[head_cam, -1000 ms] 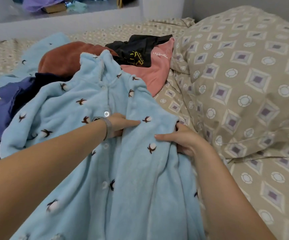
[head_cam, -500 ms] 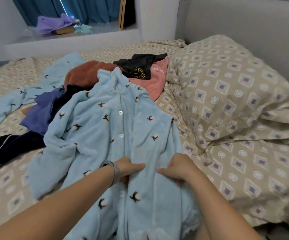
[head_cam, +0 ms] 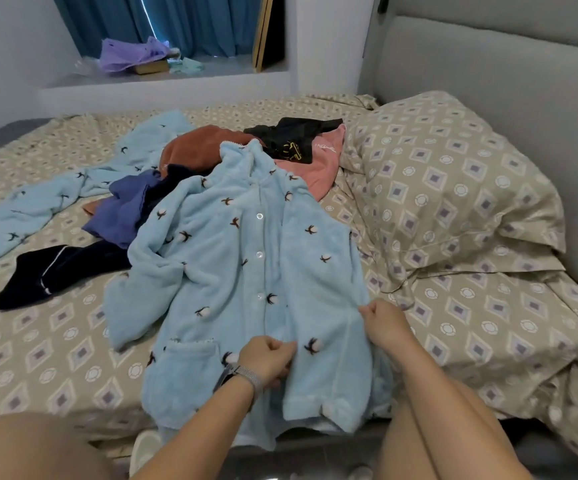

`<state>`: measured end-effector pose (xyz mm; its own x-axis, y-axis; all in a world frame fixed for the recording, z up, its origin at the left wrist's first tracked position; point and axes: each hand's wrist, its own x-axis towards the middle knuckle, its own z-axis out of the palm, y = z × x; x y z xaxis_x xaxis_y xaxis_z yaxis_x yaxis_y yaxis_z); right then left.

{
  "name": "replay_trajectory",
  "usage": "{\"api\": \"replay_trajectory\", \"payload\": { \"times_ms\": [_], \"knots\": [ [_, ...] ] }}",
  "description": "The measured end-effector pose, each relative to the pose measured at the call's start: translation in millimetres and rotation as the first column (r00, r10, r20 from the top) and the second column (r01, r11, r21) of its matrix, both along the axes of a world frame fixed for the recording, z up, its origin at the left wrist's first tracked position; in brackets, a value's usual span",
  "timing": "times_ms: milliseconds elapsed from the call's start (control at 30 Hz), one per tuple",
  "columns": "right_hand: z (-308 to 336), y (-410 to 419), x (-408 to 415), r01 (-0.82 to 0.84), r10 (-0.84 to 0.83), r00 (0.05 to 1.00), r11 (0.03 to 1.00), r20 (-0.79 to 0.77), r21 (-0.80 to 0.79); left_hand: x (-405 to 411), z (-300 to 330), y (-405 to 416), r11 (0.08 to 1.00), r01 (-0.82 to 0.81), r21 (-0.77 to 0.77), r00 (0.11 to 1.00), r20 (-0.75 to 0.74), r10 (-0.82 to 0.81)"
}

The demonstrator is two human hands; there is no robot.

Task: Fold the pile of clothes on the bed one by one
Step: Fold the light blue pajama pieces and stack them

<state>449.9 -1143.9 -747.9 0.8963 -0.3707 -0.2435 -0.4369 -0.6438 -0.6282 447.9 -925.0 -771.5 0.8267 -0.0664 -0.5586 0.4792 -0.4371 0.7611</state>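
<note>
A light blue fleece pajama top (head_cam: 246, 268) with white buttons lies front up on the bed, its hem hanging over the near edge. My left hand (head_cam: 268, 358) pinches the button placket low on the front. At the top's right side seam, my right hand (head_cam: 386, 323) grips the fabric. Behind it lies the pile: a rust garment (head_cam: 197, 147), a black one (head_cam: 291, 136), a pink one (head_cam: 322, 168), a purple one (head_cam: 121, 209) and a navy one (head_cam: 59, 271). Matching blue pajama trousers (head_cam: 52, 202) stretch out at the left.
The patterned bed sheet (head_cam: 55, 348) covers the mattress. A large pillow (head_cam: 450, 188) lies at the right against the grey headboard (head_cam: 488, 77). A ledge (head_cam: 163, 81) beyond the bed holds purple cloth and a box. My knees show at the bottom edge.
Both hands have slid down the pajama top from chest height to near the hem, drawing it toward the near edge. The view has pulled back and the top now lies flatter.
</note>
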Motion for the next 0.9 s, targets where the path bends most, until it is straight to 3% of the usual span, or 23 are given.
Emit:
{"api": "replay_trajectory", "payload": {
  "times_ms": [67,133,233,367,467,667,767,900],
  "knots": [
    [-2.1,-7.3,-9.0,0.030,-0.029,0.999,0.997,-0.013,0.065,-11.3,2.2,1.6,0.992,0.121,0.047,0.992,-0.050,-0.119],
    [-4.7,-3.7,-18.4,0.015,-0.005,0.997,0.992,-0.079,0.129,-15.6,5.1,2.6,0.991,0.129,0.038,0.989,-0.076,-0.126],
    [-3.9,8.4,-30.8,-0.076,0.088,0.976,0.995,-0.200,0.064,-16.7,13.0,-1.5,0.998,0.068,-0.009,0.996,-0.065,-0.068],
    [-9.2,9.2,-35.9,-0.068,0.075,0.961,0.997,-0.265,0.035,-13.8,6.9,-7.4,0.983,0.141,0.120,0.987,0.055,-0.148],
    [-9.5,2.5,-34.2,-0.071,0.068,0.953,0.997,-0.296,0.002,-9.7,0.4,-7.3,0.966,0.185,0.181,0.978,0.064,-0.199],
    [-15.0,6.3,-31.3,-0.057,0.072,0.951,0.997,-0.300,0.059,-7.9,-5.3,-11.0,0.977,0.170,0.130,0.983,0.052,-0.178],
    [-13.8,6.6,-31.6,-0.089,0.111,0.944,0.992,-0.310,0.086,-5.8,-10.5,-11.4,0.995,0.095,-0.011,0.995,0.023,-0.094],
    [-13.4,-8.1,-30.9,-0.002,0.068,0.932,0.984,-0.356,0.181,-6.3,-15.1,-11.5,0.983,0.156,-0.093,0.986,-0.035,-0.160]
  ]
}}
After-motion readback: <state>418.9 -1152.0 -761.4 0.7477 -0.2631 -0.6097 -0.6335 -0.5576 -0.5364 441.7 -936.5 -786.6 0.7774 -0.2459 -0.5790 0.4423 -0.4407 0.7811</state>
